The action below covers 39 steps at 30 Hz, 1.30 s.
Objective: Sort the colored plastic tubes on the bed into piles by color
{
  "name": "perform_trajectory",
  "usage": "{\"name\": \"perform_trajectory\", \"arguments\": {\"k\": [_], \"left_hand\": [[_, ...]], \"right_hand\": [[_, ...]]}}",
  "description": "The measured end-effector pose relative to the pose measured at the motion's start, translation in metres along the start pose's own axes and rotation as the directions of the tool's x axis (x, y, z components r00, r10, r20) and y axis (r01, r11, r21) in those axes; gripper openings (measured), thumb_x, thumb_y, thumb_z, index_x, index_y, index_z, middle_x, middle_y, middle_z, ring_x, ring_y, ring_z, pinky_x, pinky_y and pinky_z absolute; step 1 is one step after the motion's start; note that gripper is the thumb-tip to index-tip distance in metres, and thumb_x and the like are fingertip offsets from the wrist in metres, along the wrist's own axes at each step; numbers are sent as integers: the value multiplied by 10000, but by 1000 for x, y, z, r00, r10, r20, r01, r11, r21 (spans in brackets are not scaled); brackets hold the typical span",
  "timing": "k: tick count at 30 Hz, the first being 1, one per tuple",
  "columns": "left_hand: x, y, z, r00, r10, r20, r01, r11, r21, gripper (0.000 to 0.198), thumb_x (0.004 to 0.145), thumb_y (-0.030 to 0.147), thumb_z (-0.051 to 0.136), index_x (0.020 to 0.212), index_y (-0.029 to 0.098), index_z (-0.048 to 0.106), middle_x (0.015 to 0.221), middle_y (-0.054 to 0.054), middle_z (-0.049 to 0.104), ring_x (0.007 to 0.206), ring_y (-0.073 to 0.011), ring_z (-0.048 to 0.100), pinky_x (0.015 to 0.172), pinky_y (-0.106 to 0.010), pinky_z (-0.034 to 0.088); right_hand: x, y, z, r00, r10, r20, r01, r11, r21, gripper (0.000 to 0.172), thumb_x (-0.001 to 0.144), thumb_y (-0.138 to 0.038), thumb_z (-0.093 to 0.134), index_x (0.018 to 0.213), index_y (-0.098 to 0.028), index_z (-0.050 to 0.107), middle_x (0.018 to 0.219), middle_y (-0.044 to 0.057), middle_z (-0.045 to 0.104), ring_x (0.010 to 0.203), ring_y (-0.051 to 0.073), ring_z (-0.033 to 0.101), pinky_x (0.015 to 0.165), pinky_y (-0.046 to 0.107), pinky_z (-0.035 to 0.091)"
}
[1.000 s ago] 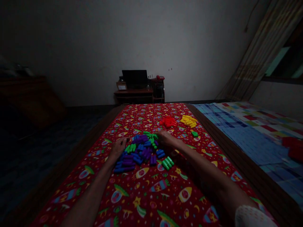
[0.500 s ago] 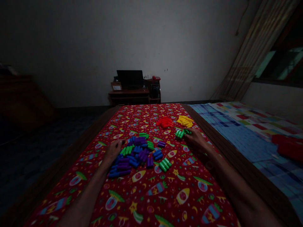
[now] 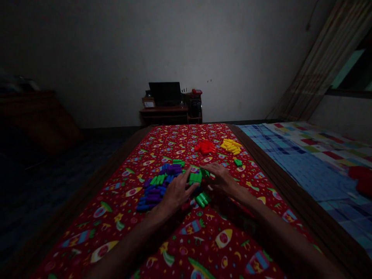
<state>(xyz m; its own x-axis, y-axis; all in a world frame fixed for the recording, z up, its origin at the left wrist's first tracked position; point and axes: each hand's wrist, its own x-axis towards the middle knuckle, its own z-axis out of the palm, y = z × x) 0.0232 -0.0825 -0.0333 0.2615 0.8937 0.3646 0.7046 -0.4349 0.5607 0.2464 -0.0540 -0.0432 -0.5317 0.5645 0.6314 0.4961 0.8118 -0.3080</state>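
Green blocks [image 3: 196, 177] sit pinched between the fingertips of the left hand [image 3: 174, 192] and right hand [image 3: 223, 179], low over the bench [image 3: 209, 242]. Loose greens [image 3: 202, 199] lie beneath the hands, a blue-purple pile [image 3: 155, 192] left of them, and a red pile [image 3: 205, 147] and yellow pile [image 3: 231, 146] beyond.

You face a dark screen [image 3: 165, 93] on a small desk [image 3: 164, 113]; a checked blanket [image 3: 305, 155] lies on your right.
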Motion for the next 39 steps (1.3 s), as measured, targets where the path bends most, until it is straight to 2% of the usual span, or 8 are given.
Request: {"name": "perform_trajectory", "arguments": {"k": [7, 15, 20, 23, 26, 31, 36, 39], "left_hand": [[-9, 2, 6, 997, -67, 46, 70, 994, -81, 464, 836, 292, 571, 1293, 212, 570, 1159, -70, 695, 1040, -240, 656, 872, -319, 503], [-6, 6, -1, 987, -147, 60, 151, 987, -60, 508, 769, 304, 634, 1259, 206, 541, 754, 5, 666, 663, -187, 636, 648, -279, 478], [-8, 6, 1, 986, -158, 46, 164, 972, -168, 314, 742, 321, 656, 1027, 224, 567, 714, 32, 636, 673, -176, 632, 621, -259, 464], [-10, 3, 6, 992, -103, 72, 116, 971, -209, 278, 752, 356, 653, 982, 229, 563, 711, 38, 633, 679, -173, 634, 615, -255, 469], [-12, -1, 11, 995, -18, 97, 41, 971, -235, 232, 805, 368, 612, 988, 233, 568, 827, 14, 675, 767, -177, 660, 667, -263, 496], [-19, 2, 14, 991, 108, 73, -94, 979, -179, 416, 858, 312, 585, 1252, 230, 480, 1136, -70, 662, 967, -211, 657, 817, -334, 532], [-33, 17, 19, 843, 408, 351, -435, 900, -2, 384, 873, 254, 599, 1252, 275, 548, 1333, -74, 573, 1231, -255, 512, 1011, -428, 457], [-36, 20, 24, 847, 382, 369, -424, 905, 37, 379, 891, 217, 555, 1269, 250, 548, 1323, -80, 586, 1204, -247, 531, 973, -406, 492]], "right_hand": [[3, 19, -26, 978, 192, -83, -209, 925, -317, 330, 872, -187, 531, 1182, -195, 645, 1099, 121, 683, 999, 246, 594, 862, 375, 465], [-33, 74, -69, 751, 639, -164, -623, 606, -494, 318, 831, -231, 563, 1099, -113, 689, 1055, 179, 698, 976, 299, 630, 811, 379, 472], [-7, 36, -52, 842, 509, -180, -540, 783, -309, 344, 880, -286, 545, 1155, -120, 670, 1132, 184, 685, 1031, 288, 632, 890, 389, 461], [8, -6, -26, 926, 358, 118, -364, 930, 41, 326, 914, -340, 525, 1156, -176, 668, 971, 95, 732, 808, 195, 666, 724, 274, 477], [13, -34, -6, 925, 178, 335, -255, 945, 203, 270, 911, -338, 543, 1080, -182, 684, 799, 32, 710, 621, 127, 594, 577, 209, 387], [10, -2, -22, 920, 369, 133, -386, 911, 142, 253, 874, -342, 555, 808, -143, 697, 661, 14, 657, 575, 116, 540, 550, 208, 347], [-14, 71, -71, 686, 657, -311, -690, 724, 9, 372, 843, -426, 494, 829, -131, 721, 757, 80, 712, 659, 176, 609, 606, 253, 415], [-35, 98, -85, 526, 751, -398, -816, 578, 13, 440, 835, -433, 458, 858, -88, 730, 737, 98, 710, 664, 195, 615, 570, 253, 411]]}}
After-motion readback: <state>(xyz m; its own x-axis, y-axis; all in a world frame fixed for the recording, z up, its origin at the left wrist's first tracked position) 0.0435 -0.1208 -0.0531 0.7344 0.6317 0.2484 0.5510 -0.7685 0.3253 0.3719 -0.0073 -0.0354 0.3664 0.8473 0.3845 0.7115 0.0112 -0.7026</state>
